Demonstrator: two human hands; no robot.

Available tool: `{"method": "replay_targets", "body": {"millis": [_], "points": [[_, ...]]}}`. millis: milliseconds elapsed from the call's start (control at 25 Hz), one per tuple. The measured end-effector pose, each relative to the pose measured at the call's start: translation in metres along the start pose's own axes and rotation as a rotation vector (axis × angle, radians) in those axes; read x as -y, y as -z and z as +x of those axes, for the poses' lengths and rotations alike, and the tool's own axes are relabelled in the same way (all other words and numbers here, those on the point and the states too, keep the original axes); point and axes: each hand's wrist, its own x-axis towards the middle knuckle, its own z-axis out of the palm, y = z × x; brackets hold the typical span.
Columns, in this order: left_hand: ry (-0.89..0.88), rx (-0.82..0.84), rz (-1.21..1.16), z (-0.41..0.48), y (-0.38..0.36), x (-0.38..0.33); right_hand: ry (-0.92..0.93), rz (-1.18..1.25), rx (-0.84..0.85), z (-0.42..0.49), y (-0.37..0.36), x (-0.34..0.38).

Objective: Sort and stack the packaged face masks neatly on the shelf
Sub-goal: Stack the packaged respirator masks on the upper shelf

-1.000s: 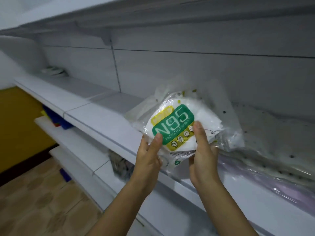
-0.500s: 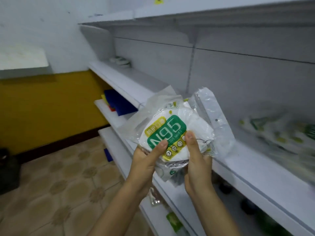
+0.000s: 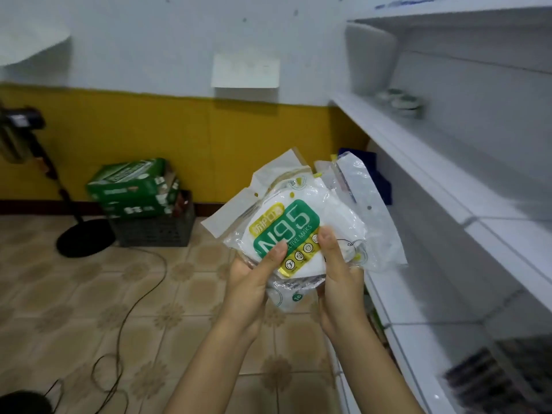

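Mask packets point(image 3: 286, 222), several in one bundle, green N95 label facing camera and tilted up to right. Held in mid-air over tiled floor point(image 3: 89, 294), beside shelf point(image 3: 463, 162) but not touching it. Left hand point(image 3: 251, 285) and right hand point(image 3: 340, 288) close together, both gripping bundle's lower edge, thumbs on front. Shelf board lies right of hands (right hand nearer). Placing likely needs a rightward carry.
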Motion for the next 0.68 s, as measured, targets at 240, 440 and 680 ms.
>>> {"method": "replay_targets", "body": {"millis": [240,440,680], "points": [[-0.023,-0.174,0.004,0.076,0.053,-0.012,-0.162,0.025,0.12,0.084,-0.051,-0.052],[-0.009,-0.226,-0.025,0.199,0.058,0.003,-0.21,0.012,0.163,0.209,-0.071,-0.066],[-0.041,-0.238,0.012,0.353,0.033,0.004,-0.22,0.036,0.201,0.367,-0.09,-0.057]]}}
